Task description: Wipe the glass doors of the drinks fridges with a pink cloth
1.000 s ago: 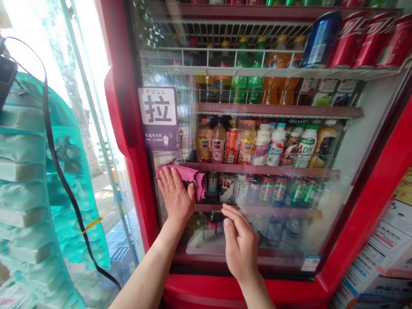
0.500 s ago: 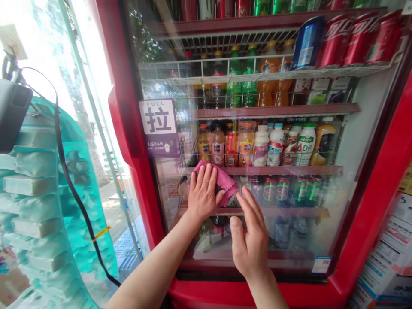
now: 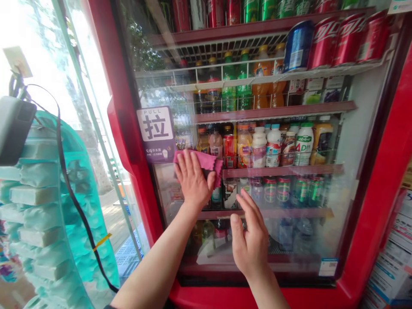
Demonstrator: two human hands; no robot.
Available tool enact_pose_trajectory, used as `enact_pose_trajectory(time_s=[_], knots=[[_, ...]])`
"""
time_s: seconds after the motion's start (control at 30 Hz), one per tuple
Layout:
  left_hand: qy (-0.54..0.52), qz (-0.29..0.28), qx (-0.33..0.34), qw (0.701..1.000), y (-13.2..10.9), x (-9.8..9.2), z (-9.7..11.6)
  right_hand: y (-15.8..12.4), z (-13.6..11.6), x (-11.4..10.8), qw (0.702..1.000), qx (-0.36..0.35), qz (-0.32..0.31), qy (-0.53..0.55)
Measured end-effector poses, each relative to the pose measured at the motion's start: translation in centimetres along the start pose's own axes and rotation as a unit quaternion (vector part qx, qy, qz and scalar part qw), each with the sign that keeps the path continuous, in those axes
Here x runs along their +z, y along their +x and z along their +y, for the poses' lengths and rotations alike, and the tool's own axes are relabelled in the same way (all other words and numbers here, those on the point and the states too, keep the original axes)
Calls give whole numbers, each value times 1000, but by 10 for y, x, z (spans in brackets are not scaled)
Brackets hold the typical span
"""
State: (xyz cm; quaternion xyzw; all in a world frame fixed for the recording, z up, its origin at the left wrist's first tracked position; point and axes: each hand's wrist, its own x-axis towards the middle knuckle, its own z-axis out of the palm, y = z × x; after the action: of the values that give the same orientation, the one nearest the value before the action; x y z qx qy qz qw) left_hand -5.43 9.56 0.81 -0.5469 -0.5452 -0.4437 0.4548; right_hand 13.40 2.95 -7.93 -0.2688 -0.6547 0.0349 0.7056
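Note:
Against the glass door (image 3: 289, 240) of a red drinks fridge, my left hand (image 3: 195, 178) lies flat on a pink cloth (image 3: 210, 162) with zigzag edges. Its fingers are stretched out and the palm hides part of the cloth. The cloth is just right of the lower part of a purple and white "PULL" sticker (image 3: 156, 124). Lower and to the right, my right hand (image 3: 250, 240) is held up in front of the door, fingers extended and thumb apart, holding nothing. Whether it touches the glass I cannot tell.
Behind the glass, shelves hold bottles (image 3: 259, 146) and cans (image 3: 325, 43). The red door frame (image 3: 120, 128) runs up the left side. Further left are a turquoise inflated cushion-like object (image 3: 35, 193) and a black cable (image 3: 69, 184). Stacked boxes (image 3: 394, 257) stand at right.
My left hand has slid left and slightly up across the glass with the pink cloth, towards the sticker. My right hand stays in nearly the same place. The view has shifted slightly.

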Motion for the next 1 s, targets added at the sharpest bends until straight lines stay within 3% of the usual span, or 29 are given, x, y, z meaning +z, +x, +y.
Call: enact_pose_trajectory(time_s=[0.07,0.13,0.23,0.4,0.53,0.6,0.7,0.77,0.8,0.87,1.0], knots=[[2,-38,109,993,1,2,9,2,2,-2,1000,2,0,-1],[13,-49,148,988,5,0,5,3,3,-3,1000,3,2,-1],[33,-22,68,997,25,-12,-17,3,4,-2,1000,0,2,1],[19,33,-101,994,80,-34,-54,2,4,1,1000,4,-7,6],[2,79,-186,979,104,-28,-41,3,6,0,1000,3,0,9],[1,74,-135,988,101,-20,-22,4,7,-1,1000,4,0,9],[3,8,62,998,89,-11,4,4,9,-2,1000,2,1,7],[5,-28,156,987,84,-11,9,4,10,-3,1000,0,-2,4],[7,-36,172,984,84,-14,6,4,10,-3,1000,-1,-5,2],[6,-30,144,989,89,-22,-8,5,10,-4,1000,-5,-10,2],[0,11,-12,1000,115,-42,-48,5,8,-3,1000,-8,-15,4]])
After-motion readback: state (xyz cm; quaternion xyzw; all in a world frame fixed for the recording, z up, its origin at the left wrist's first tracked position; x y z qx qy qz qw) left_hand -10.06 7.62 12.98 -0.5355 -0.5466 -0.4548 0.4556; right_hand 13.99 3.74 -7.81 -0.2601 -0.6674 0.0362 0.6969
